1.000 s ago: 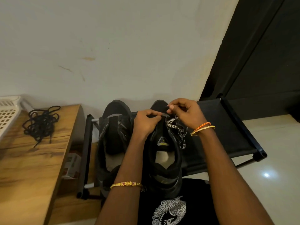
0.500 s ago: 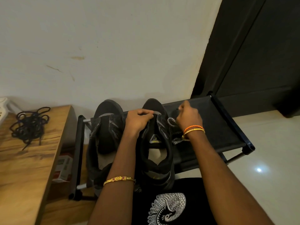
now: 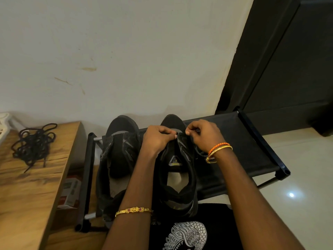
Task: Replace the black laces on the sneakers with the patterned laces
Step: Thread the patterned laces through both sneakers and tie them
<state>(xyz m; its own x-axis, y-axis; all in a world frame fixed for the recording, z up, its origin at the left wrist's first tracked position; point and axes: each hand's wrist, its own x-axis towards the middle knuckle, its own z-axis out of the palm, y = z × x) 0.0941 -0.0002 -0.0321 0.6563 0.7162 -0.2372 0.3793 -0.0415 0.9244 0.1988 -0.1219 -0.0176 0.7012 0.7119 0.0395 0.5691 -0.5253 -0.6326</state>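
Observation:
Two black sneakers stand side by side on a black fabric shoe rack (image 3: 252, 156), toes toward the wall. The left sneaker (image 3: 119, 159) has no lace in it. My left hand (image 3: 158, 139) grips the front eyelet flap of the right sneaker (image 3: 178, 177). My right hand (image 3: 203, 136) pinches the black-and-white patterned lace (image 3: 199, 153) at that sneaker's front right eyelets; the rest of the lace hangs down beside the shoe under my wrist. A tangle of black laces (image 3: 34, 143) lies on the wooden table.
A wooden table (image 3: 27, 195) stands to the left with a white plastic basket (image 3: 3, 123) at its far corner. A small box (image 3: 70, 192) sits on the floor between table and rack. A white wall lies ahead, and a dark door frame (image 3: 252, 60) stands to the right.
My right hand dropped to the shoe's right side half a second ago and is now back up at the front eyelets with the lace. The left hand stayed on the shoe.

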